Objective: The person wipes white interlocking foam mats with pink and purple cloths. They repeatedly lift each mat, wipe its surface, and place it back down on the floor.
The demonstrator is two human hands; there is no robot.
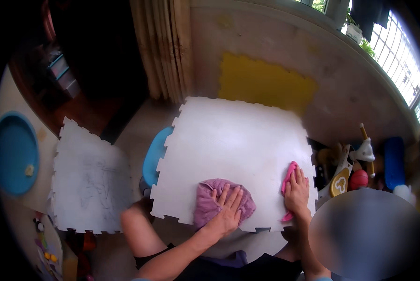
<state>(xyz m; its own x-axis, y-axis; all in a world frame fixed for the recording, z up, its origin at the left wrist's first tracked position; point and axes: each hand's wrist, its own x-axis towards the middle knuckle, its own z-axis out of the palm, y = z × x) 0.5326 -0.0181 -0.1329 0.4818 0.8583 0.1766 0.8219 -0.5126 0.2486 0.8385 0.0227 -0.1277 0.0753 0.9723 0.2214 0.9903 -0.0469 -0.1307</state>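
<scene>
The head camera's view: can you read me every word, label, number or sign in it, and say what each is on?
None can be read.
White puzzle-edged foam mat at left: dark smudgy lines, no readable letters.
Gold rounded toy panel at right: a white looped outline, no legible word.
Small white pot at upper right: any marks too small and blurred.

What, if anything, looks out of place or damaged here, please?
The left mat looks odd: dark, smudgy marks run across it, whereas the mat under the purple cloth looks mostly plain white.
</scene>
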